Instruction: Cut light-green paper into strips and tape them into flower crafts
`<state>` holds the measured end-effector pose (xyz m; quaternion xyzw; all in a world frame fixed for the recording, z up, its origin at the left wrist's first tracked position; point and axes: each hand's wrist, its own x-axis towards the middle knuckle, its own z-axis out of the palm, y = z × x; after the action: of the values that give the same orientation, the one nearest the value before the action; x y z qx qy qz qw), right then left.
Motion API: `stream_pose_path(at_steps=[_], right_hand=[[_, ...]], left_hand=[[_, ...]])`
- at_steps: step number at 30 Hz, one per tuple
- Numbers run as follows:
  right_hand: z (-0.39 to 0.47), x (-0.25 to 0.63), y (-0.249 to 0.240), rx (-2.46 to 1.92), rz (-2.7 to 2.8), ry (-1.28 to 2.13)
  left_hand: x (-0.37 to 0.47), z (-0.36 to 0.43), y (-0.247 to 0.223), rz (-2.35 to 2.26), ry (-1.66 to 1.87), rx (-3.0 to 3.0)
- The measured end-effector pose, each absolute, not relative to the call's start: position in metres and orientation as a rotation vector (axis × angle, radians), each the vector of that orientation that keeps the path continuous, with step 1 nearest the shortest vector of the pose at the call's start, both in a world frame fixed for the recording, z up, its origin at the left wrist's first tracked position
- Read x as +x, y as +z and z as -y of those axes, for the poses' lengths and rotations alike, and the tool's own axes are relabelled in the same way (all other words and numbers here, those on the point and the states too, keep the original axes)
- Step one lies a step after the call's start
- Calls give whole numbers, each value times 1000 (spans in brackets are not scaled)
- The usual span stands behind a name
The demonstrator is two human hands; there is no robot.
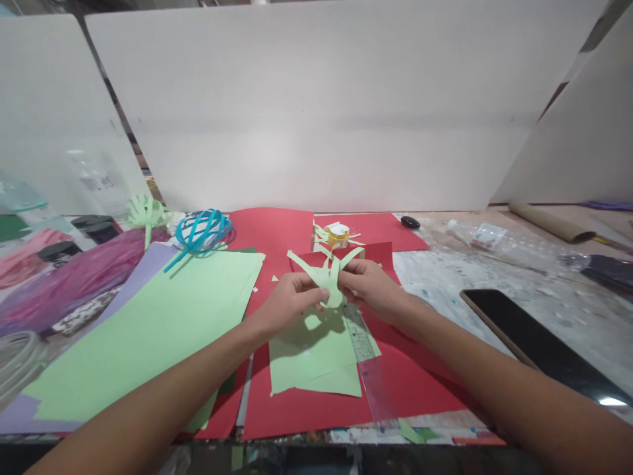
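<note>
A light green paper cutout (332,293) with several narrow strips fanning upward is held up between both hands. My left hand (295,298) pinches its left side, thumb on the front. On the right, my right hand (364,285) is closed on the strips at that edge. Below lies a light green sheet (316,359) on red paper (297,415), with a clear ruler (363,343) across its right part. Just beyond the hands, a small yellow-rimmed container (338,235) stands among cut green strips.
Stacked green sheets (163,330), a blue strip ball (204,232) and a pink-purple bag (84,277) are left. A phone (534,336), plastic bottle (514,244), cardboard tube (551,223) and black oval object (410,222) are right. White boards (306,105) stand behind.
</note>
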<state>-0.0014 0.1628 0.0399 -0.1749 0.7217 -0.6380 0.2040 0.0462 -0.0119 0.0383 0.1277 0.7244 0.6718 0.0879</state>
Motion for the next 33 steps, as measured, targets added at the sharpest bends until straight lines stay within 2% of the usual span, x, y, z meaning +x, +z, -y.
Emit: stream_pose_path(at_steps=[8,13,17,33], right_hand=[[-164,-1,41,-562,-2033,-1706],[-169,-4,42,-430,-2186,-1912],[-169,-4,39,-567,-2166,-1926],[-163,0,34,-664,-2271,-1834]], left_hand=[[47,13,39,-2213,1966,310],[42,13,34,-2237,2064,-65],[40,13,33,-2108,2140,-277],[44,10,34,-2190,2103,-125]])
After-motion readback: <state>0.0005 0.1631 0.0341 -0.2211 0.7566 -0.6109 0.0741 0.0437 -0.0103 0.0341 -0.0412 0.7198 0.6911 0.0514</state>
